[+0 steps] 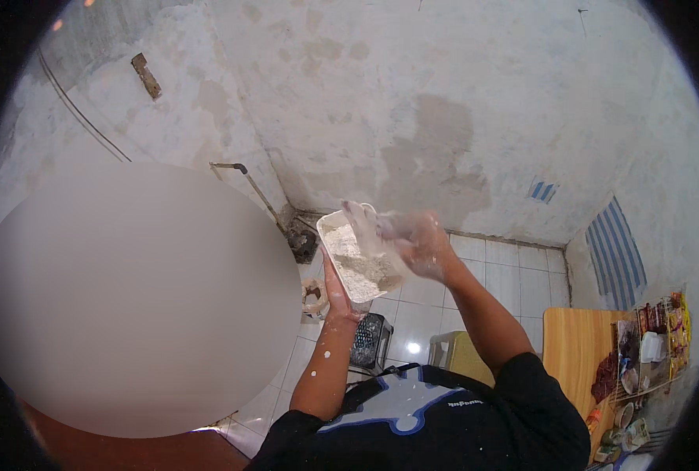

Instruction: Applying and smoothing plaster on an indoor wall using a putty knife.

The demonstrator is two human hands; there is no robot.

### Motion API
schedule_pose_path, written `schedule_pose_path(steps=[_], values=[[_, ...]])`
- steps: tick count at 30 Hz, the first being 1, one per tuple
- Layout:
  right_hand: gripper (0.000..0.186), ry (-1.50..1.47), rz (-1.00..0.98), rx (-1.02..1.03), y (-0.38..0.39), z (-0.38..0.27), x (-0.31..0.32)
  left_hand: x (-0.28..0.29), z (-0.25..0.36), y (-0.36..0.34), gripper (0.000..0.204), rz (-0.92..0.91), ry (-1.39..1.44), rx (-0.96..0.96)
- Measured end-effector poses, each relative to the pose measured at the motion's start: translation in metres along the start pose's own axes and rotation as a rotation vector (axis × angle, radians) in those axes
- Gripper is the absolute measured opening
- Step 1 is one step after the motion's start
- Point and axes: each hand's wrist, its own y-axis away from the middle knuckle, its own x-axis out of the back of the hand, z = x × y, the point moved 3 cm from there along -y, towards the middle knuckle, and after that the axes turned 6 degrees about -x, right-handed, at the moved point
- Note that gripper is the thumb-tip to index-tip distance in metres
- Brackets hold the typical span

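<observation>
My left hand [337, 297] grips a white rectangular plastic tub [323, 228] from below and along its left side, tilting it. Inside lies a pale, powdery or pasty material [357, 263], whose exact kind I cannot tell. Over the tub's upper right edge is my right hand [414, 237], coated in white. Its fingers reach toward the tub but are smeared by motion, so whether they hold anything is unclear. White specks dot my left forearm.
A grey blurred oval [137, 298] hides the left side. Below the tub stand a dark stool [373, 339] and a yellowish-green box-like item [461, 357] on white floor tiles [420, 330]. At right are a wooden table [573, 353] and a rack of packets [663, 334]. Patchy walls [475, 78] rise ahead.
</observation>
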Motion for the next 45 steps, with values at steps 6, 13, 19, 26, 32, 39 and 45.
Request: schedule_pose_path(steps=[6,13,19,26,32,39,45], values=[[0.021,0.175,0.04,0.039,-0.025,0.021,-0.007,0.009,-0.009,-0.002,0.063,-0.012,0.059,0.09],[0.019,0.08,0.003,0.103,-0.004,0.024,-0.017,0.024,-0.021,0.006,0.056,-0.061,0.298,0.238],[0.018,-0.146,0.039,-0.095,-0.002,-0.005,-0.002,0.041,-0.026,0.0,0.06,0.1,0.47,0.267],[0.022,-0.046,0.108,-0.078,-0.006,-0.008,-0.001,0.027,-0.016,0.002,0.059,-0.056,0.249,0.26],[0.026,0.177,0.2,0.109,-0.005,0.02,-0.024,0.014,-0.017,-0.001,0.054,-0.07,0.097,0.226],[0.029,-0.086,-0.005,-0.047,0.007,0.0,-0.035,0.022,-0.013,0.003,0.057,-0.091,0.131,0.234],[0.028,-0.152,-0.195,-0.013,0.023,-0.007,-0.027,0.052,-0.006,0.004,0.061,-0.2,0.224,0.195]])
